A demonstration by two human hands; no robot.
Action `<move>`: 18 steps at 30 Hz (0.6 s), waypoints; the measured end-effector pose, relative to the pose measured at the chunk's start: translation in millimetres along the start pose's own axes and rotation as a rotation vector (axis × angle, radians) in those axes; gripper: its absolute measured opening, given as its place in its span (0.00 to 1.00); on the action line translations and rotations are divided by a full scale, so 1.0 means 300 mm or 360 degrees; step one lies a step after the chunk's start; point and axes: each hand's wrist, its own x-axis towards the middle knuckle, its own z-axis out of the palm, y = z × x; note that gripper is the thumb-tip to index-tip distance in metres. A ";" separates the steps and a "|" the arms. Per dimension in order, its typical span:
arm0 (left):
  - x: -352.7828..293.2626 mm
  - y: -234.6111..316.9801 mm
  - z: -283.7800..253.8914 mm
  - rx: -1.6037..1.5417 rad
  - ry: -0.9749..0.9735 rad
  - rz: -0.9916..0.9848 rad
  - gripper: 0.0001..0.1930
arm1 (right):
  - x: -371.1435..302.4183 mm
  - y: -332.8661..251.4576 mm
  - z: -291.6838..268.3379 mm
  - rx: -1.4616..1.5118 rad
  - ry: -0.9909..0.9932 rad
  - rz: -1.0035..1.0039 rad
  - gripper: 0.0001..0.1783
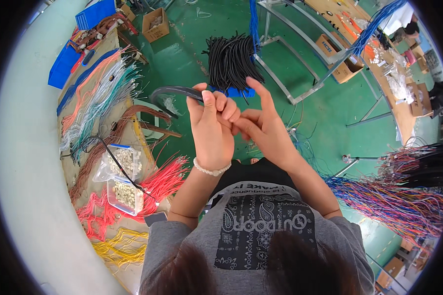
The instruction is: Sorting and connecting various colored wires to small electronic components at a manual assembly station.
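Cable [179, 90], black and bent in a bow, is gripped by my left hand [212, 119] up ahead of me, seemingly to have it steady and easy to see. My right hand [267, 130] meets those fingers, its index finger raised, perhaps out of the way; whether it pinches anything I cannot tell. Beyond, a heap of black cables [229, 61] rests on a blue base [247, 93], probably to spare them the floor [325, 120]. At my left, red wires [165, 180] and yellow wires [120, 245] lie bundled by colour, likely against mix-ups
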 end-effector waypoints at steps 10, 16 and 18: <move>0.062 -0.057 -0.050 -0.0153 0.0115 -0.0007 0.07 | -0.053 0.174 -0.027 -0.0754 0.0234 -0.0366 0.07; -0.015 -0.141 0.038 0.0275 0.0125 0.0174 0.10 | -0.011 0.077 -0.053 -0.0754 0.0193 -0.0242 0.09; -0.011 -0.094 -0.011 0.0067 0.0024 0.0063 0.11 | -0.026 0.083 -0.046 -0.0608 0.0078 -0.0149 0.12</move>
